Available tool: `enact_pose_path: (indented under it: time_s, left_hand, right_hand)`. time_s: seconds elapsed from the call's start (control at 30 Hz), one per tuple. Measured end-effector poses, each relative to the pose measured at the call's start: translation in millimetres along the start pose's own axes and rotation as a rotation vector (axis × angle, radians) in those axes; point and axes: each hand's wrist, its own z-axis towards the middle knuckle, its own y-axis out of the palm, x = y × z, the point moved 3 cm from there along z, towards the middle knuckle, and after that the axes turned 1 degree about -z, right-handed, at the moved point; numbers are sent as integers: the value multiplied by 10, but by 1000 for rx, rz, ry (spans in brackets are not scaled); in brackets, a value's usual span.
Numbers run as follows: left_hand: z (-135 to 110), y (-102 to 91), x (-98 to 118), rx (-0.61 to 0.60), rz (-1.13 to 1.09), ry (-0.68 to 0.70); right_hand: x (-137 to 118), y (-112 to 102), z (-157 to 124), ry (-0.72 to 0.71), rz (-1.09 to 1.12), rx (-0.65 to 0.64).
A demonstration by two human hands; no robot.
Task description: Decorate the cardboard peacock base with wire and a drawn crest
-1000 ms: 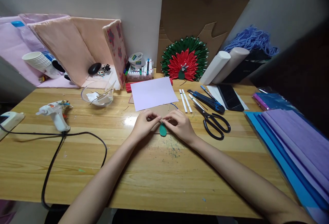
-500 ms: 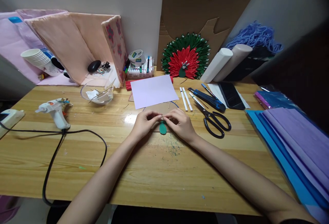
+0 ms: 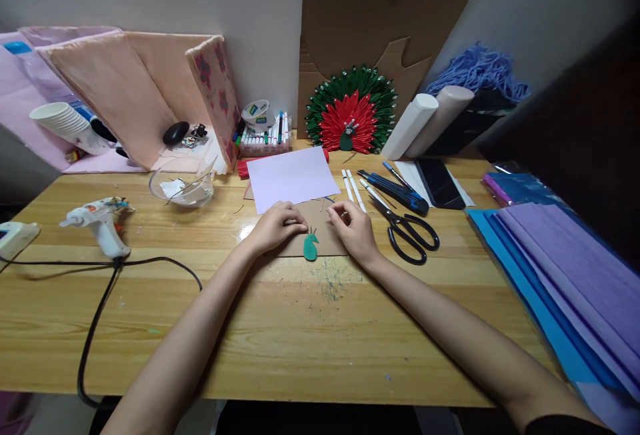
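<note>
A small green peacock-shaped cutout (image 3: 311, 246) with thin crest strands lies on a brown cardboard piece (image 3: 330, 243) at the middle of the wooden table (image 3: 300, 328). My left hand (image 3: 277, 226) rests just left of it, fingers curled with the tips pressed on the cardboard. To the cutout's right is my right hand (image 3: 353, 230), its fingertips pinched together near the cardboard's top edge. Whatever the fingers hold is too small to see. Neither hand touches the green cutout.
A lilac paper sheet (image 3: 291, 178) lies behind the cardboard. Black scissors (image 3: 410, 237), a blue cutter (image 3: 395, 190), white sticks (image 3: 351, 188) and a phone (image 3: 438, 182) are to the right, with stacked coloured paper (image 3: 565, 268) beyond. A glue gun (image 3: 97, 220), its cord (image 3: 95, 328) and a glass bowl (image 3: 181, 188) are to the left. A red-green peacock fan (image 3: 350, 113) stands at the back.
My hands, which met pinched over the green cutout, have drawn apart to either side. The cutout now lies uncovered on the cardboard. The view has shifted slightly.
</note>
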Motion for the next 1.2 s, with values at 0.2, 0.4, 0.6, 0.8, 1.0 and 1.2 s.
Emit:
enact_pose_path:
  time_s: [0.2,0.4,0.6,0.8,1.0,1.2]
  left_hand:
    - [6,36,-18,-9,4,15]
    - [3,33,-8,3,-10,-5]
    - [-6,43,-2,24,-37,-20]
    - [-12,38,1,50,-79,1]
    - [-15,36,-12,34,-84,-6]
    - [-27,38,-12,32,-71,-7]
  right_hand:
    - [-6,2,-7,-7,1,-12]
    - [-8,5,-6,-18,5,-16]
    - [1,11,-7,-16,3,-27]
    - [20,17,-12,6,3,-46]
    - [19,28,-12,-2,6,-66]
    - [-27,33,-4,-58,-31,-117]
